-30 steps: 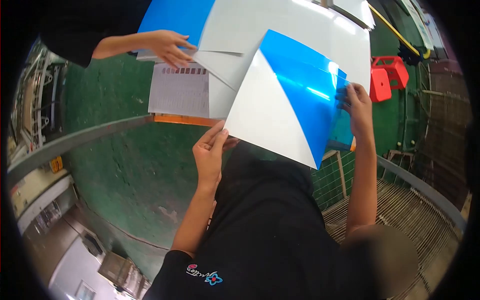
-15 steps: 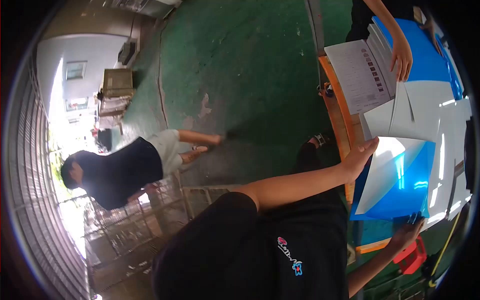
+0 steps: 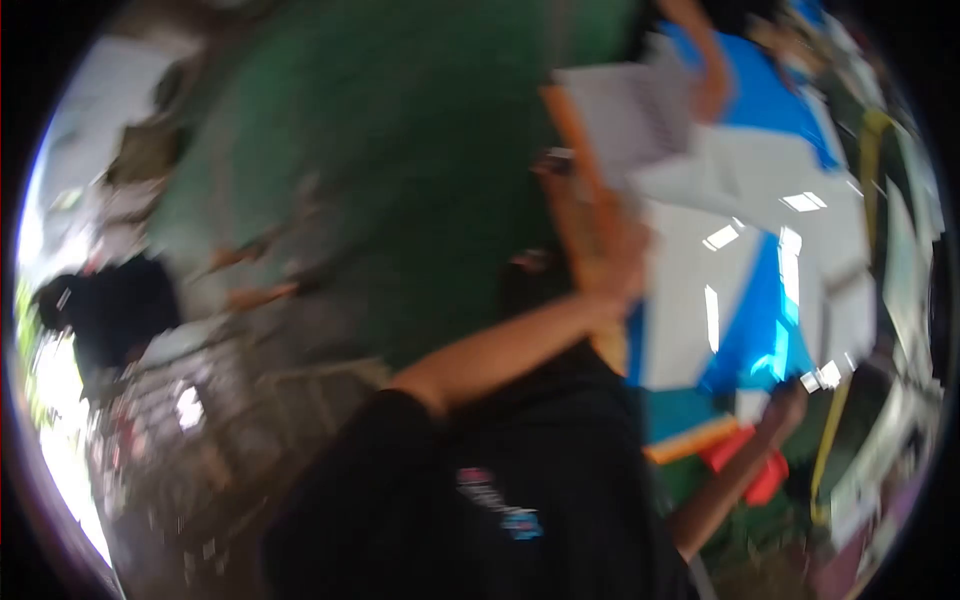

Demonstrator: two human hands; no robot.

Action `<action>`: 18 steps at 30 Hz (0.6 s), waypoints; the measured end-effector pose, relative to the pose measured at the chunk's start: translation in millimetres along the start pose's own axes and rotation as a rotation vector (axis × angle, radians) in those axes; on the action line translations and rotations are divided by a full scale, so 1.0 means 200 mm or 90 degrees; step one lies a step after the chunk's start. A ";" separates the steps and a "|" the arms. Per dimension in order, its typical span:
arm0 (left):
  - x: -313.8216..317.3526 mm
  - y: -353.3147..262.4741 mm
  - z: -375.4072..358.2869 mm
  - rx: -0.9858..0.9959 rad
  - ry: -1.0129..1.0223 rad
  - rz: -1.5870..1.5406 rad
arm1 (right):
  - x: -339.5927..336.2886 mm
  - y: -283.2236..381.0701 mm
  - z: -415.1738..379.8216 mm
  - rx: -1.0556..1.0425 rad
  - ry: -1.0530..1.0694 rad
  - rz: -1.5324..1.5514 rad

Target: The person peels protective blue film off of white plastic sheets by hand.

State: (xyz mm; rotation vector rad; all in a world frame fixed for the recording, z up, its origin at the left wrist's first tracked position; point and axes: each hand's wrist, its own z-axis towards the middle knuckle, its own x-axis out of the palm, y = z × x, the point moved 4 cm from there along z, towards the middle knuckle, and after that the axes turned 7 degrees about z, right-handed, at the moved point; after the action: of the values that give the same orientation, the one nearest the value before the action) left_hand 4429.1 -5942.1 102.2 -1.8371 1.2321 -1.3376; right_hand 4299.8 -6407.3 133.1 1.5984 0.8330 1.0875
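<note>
Your left hand (image 3: 607,262) gripped one edge of the white-and-blue sheet (image 3: 722,300), and your right hand (image 3: 783,408) held its opposite blue corner, above the orange-edged table (image 3: 690,440). Another person's hand (image 3: 708,90) rested on papers (image 3: 625,115) beyond; blur hid finer detail.

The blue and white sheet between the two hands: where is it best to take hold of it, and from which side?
Probably by two opposite edges. The sheet is thin, glossy and wide, so one grip would likely let it sag. The left hand meets its near edge, the right hand its far lower corner. Blur hides the fingers.
</note>
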 end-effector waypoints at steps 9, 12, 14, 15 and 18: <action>-0.15 -0.44 0.10 -0.122 0.165 -0.101 | 0.10 0.40 -0.21 0.018 -0.473 0.088; -0.11 -0.50 0.11 -0.136 0.217 -0.078 | -0.16 0.58 -0.28 -0.037 -0.508 -0.041; -0.15 -0.47 0.15 -0.134 0.234 -0.049 | -0.52 0.73 -0.33 -0.250 -0.492 -0.395; -0.16 -0.45 0.18 -0.140 0.217 -0.053 | -0.82 0.75 -0.33 -0.141 -0.526 -0.222; -0.18 -0.38 0.22 -0.160 0.213 -0.128 | -0.87 1.01 -0.46 -0.142 -0.629 -0.245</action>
State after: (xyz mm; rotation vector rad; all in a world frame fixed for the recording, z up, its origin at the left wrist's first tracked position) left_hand 4494.3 -5880.6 135.1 -2.0082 1.4730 -1.7226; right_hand 4154.2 -6586.1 292.7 1.4498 0.2965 0.0438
